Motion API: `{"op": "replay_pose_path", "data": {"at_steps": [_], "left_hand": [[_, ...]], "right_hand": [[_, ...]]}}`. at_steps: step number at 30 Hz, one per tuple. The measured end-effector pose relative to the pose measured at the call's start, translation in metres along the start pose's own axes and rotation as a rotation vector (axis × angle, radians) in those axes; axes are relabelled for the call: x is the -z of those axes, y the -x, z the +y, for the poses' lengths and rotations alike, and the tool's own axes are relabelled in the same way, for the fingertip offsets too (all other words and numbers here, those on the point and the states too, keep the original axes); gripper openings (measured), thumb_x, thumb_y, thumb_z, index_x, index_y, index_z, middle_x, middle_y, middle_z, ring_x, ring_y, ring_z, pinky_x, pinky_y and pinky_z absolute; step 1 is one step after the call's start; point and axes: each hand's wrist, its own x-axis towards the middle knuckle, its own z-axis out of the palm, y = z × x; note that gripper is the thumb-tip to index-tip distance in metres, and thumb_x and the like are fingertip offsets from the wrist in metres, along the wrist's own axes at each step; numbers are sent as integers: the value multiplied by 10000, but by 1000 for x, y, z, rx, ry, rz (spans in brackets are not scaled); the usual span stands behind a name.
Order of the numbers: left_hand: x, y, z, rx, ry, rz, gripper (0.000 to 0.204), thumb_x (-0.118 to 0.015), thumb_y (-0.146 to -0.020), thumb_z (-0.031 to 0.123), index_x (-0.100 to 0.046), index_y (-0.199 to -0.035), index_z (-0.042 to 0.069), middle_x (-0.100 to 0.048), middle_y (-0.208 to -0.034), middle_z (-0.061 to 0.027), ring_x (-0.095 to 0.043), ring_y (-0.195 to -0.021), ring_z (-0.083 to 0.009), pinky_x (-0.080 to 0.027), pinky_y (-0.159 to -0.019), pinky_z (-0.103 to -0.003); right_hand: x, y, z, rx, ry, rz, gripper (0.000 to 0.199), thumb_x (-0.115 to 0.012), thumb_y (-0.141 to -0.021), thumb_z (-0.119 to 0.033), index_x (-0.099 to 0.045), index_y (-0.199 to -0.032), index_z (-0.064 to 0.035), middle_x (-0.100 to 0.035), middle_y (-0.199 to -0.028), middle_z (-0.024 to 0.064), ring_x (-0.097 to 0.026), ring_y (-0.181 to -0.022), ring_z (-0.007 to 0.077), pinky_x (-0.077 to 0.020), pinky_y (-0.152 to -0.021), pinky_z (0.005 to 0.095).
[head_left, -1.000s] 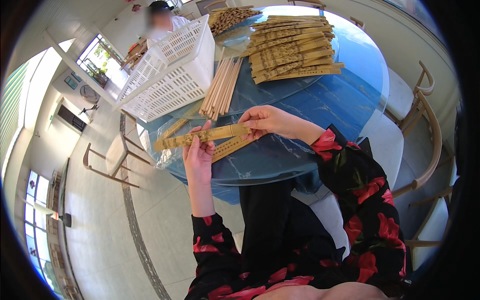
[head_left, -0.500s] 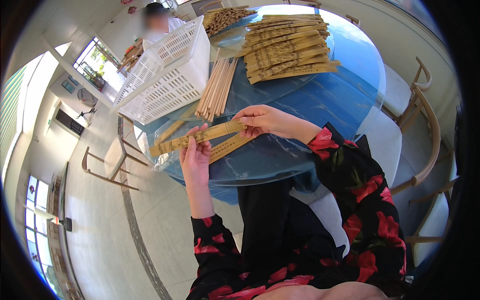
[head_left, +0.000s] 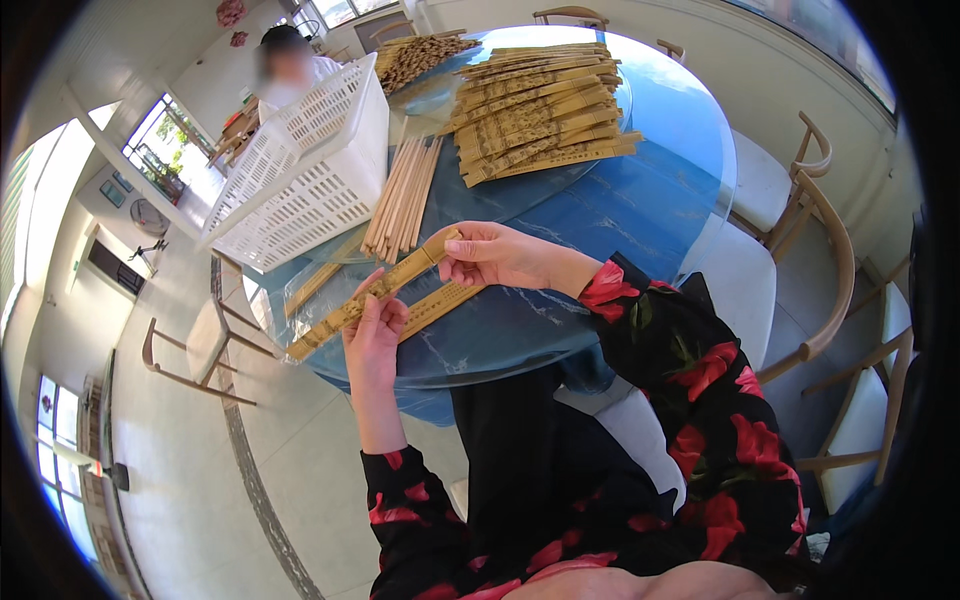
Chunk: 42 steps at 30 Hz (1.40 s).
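Both my hands hold one long flat bamboo strip (head_left: 340, 313) with a patterned face, partly inside a clear plastic sleeve (head_left: 300, 305). My left hand (head_left: 375, 330) grips its middle from below. My right hand (head_left: 490, 255) pinches its upper end above the edge of the round blue table (head_left: 640, 210). A second patterned strip (head_left: 440, 303) lies on the table just under my hands.
A white plastic basket (head_left: 300, 175) stands on the table's left side, with a bundle of plain sticks (head_left: 402, 195) beside it. A stack of patterned strips (head_left: 535, 110) lies further back. Another person (head_left: 285, 65) sits beyond the basket. Wooden chairs (head_left: 810, 230) stand at the right, another chair (head_left: 190, 350) at left.
The strip has tilted steeper, its lower left end dropping, and my right hand has risen slightly along its upper end. My left hand stays under the middle.
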Motion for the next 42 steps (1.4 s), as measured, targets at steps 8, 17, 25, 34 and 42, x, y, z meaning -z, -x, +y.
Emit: {"op": "replay_pose_path", "data": {"at_steps": [8, 17, 25, 34, 42], "left_hand": [[-4, 0, -10, 3, -187, -119, 379, -546, -1022, 191, -522, -1348, -2, -669, -1158, -168, -606, -922, -127, -495, -853, -278], [-2, 5, -1, -30, -187, -96, 289, -546, -1023, 198, -576, -1247, 19, -678, -990, -81, -548, -825, -73, -453, -774, -212], [-10, 2, -3, -5, -183, -111, 259, -548, -1022, 186, -589, -1221, 26, -669, -948, -51, -539, -804, -56, -446, -757, -197], [-13, 4, -1, 12, -185, -111, 232, -537, -1025, 174, -597, -1191, 24, -658, -938, -42, -535, -807, -64, -450, -770, -202], [-12, 6, 2, 8, -252, -102, 219, -545, -1020, 168, -610, -1161, 15, -653, -921, -43, -538, -810, -69, -455, -778, -211]], "right_hand": [[18, -1, 3, 237, -97, 205, 159, -585, -1012, -225, -614, -1028, -69, -647, -822, 21, -605, -738, 95, -486, -678, 209], [110, 19, -88, 750, -96, 1041, 199, -619, -978, -239, -515, -886, -95, -601, -688, 58, -525, -537, 107, -398, -468, 235], [181, 1, -185, 732, 88, 1333, 264, -535, -1012, -200, -521, -1139, 31, -686, -822, 136, -612, -589, 146, -466, -492, 247], [158, -18, -144, 776, 452, 1266, 243, -486, -988, -89, -549, -1187, 34, -686, -882, 123, -626, -706, 133, -501, -610, 253], [25, -47, -17, 536, 1315, 521, 237, -588, -945, -121, -607, -1172, -53, -652, -925, 77, -615, -828, 164, -508, -733, 303]]}}
